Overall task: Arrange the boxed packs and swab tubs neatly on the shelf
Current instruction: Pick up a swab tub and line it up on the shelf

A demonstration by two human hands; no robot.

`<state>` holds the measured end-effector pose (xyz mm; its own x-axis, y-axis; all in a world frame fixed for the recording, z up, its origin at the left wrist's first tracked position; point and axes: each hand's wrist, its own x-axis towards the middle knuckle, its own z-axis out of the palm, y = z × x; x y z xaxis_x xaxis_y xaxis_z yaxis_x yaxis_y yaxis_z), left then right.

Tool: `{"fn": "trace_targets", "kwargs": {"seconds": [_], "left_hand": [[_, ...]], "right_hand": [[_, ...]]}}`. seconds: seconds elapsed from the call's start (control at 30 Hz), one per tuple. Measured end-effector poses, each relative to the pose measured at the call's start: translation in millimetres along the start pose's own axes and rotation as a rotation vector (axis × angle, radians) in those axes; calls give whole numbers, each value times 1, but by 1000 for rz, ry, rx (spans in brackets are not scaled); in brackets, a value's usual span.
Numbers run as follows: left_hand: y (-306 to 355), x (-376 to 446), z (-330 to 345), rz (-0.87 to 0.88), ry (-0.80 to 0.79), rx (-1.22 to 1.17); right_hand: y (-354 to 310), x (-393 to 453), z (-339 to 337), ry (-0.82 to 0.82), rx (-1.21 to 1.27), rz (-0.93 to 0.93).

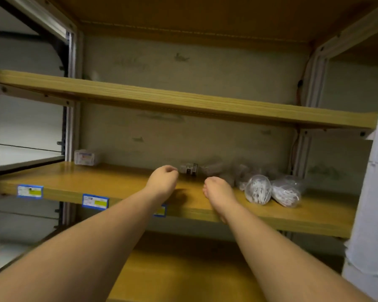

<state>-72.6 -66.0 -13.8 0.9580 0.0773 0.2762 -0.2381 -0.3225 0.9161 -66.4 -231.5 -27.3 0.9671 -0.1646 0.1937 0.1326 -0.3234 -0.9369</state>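
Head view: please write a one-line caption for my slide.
Both hands, left and right, reach over the wooden shelf toward small boxes and clear swab tubs.

The whole frame is blurred by motion. The small box (85,157) at the back, left of centre of the frame, has print that cannot be read. The small packs (189,168) at the centre are smeared, and their number is not clear. Right of them, the clear bags (240,173) melt into the wall, so their content cannot be told. The left hand (163,182) covers part of one blue label (160,211) on the shelf edge (59,196). The fingers of the right hand (218,189) are hidden behind its back. Both arms are cut off by the bottom edge.
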Motion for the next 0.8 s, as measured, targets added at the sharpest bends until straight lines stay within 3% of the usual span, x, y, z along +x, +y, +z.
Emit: {"fn": "trace_targets", "kwargs": {"seconds": [0.2,0.53,0.7,0.8], "left_hand": [[-10,26,19,-143,27,80],[-8,11,26,-112,77,178],[-2,7,27,-132,50,217],[8,12,30,-171,-26,335]], "right_hand": [[2,-4,-5,-82,39,-28],[3,1,-10,-154,165,57],[7,11,-11,-189,105,50],[2,35,-13,-196,103,157]]}}
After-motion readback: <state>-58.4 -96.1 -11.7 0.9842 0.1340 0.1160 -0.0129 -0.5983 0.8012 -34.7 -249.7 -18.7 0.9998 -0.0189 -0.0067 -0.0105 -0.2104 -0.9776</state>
